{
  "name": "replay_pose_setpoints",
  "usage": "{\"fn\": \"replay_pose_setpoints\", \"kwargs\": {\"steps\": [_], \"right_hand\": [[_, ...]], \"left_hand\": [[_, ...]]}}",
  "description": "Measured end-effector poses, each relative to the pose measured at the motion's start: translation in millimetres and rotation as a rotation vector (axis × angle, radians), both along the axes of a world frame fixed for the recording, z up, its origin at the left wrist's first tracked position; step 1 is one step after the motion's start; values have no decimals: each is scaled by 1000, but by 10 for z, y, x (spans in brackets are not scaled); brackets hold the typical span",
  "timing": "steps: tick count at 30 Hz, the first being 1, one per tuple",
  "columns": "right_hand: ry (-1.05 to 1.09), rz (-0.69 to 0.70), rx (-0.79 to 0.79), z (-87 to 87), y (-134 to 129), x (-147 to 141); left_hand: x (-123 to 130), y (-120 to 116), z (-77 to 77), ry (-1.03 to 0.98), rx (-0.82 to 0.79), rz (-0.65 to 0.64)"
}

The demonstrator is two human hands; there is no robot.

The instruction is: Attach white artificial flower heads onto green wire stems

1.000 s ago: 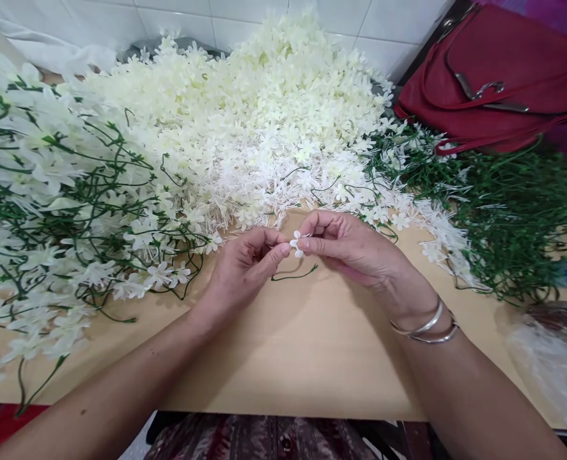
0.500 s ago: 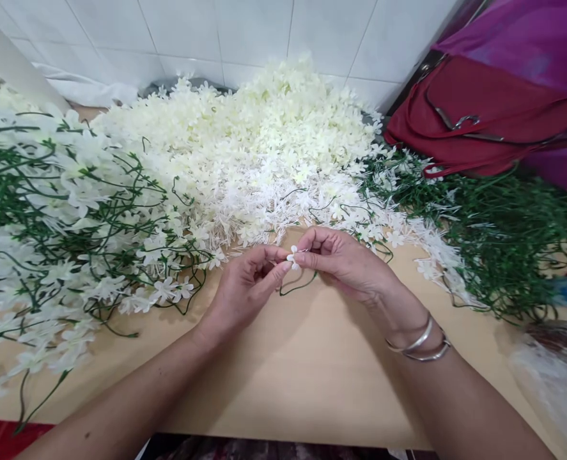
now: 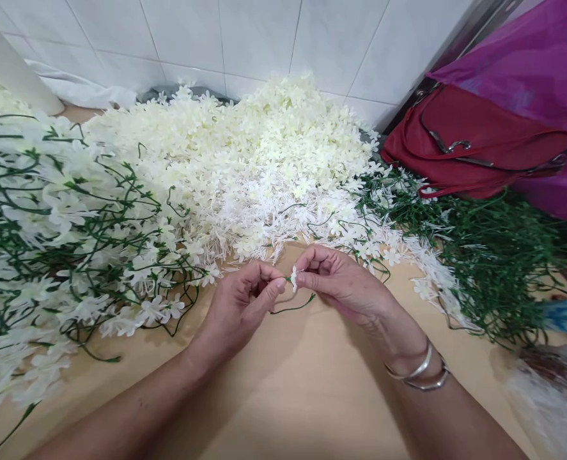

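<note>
Between my two hands, above the tabletop, is a small white artificial flower, seen edge-on. My left hand pinches a green stem just behind the flower, between thumb and forefinger; the rest of the stem curves out below. My right hand, with two silver bangles at the wrist, pinches the flower from the right side. Its fingertips partly cover the petals. Beyond my hands lies a large heap of loose white flowers with thin white stalks toward me.
On the left is a pile of white flowers on green stems. A mass of green stems lies on the right, near a red handbag and a purple bag. A clear plastic bag sits at front right. A tiled wall stands behind.
The flower has turned from facing me to edge-on. My left fingers have shifted slightly left onto the green stem behind it. The view has tilted slightly, so my hands appear lower.
</note>
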State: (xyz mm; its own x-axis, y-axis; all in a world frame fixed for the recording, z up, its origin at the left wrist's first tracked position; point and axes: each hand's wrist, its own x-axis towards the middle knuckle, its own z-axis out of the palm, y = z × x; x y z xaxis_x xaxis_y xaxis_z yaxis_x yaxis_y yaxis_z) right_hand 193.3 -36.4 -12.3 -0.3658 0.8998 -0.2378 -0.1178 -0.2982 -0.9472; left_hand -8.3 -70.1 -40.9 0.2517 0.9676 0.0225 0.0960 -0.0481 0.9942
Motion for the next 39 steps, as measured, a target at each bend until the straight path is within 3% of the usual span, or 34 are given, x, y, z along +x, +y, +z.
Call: {"fn": "replay_pose_setpoints", "kwargs": {"steps": [16, 26, 28, 30, 33, 36, 39], "right_hand": [[-70, 4, 22, -3, -37, -46], [-83, -5, 125, 43, -21, -42], [-103, -73, 204, 79, 6, 31], [-191, -234, 358, 83, 54, 126], [-515, -503, 665, 13, 153, 263], [-820, -486, 837, -105, 238, 337], [-1006, -388, 874, -187, 269, 340]], "left_hand": [[0, -12, -67, 17, 17, 31], [11, -4, -79, 10, 57, 13], [1, -11, -50, 37, 90, -35], [-9, -24, -14, 112, 171, -80], [-14, -44, 35, 269, 377, -147], [-11, -45, 44, 345, 492, -231], [-9, -19, 14, 364, 506, -167]]}}
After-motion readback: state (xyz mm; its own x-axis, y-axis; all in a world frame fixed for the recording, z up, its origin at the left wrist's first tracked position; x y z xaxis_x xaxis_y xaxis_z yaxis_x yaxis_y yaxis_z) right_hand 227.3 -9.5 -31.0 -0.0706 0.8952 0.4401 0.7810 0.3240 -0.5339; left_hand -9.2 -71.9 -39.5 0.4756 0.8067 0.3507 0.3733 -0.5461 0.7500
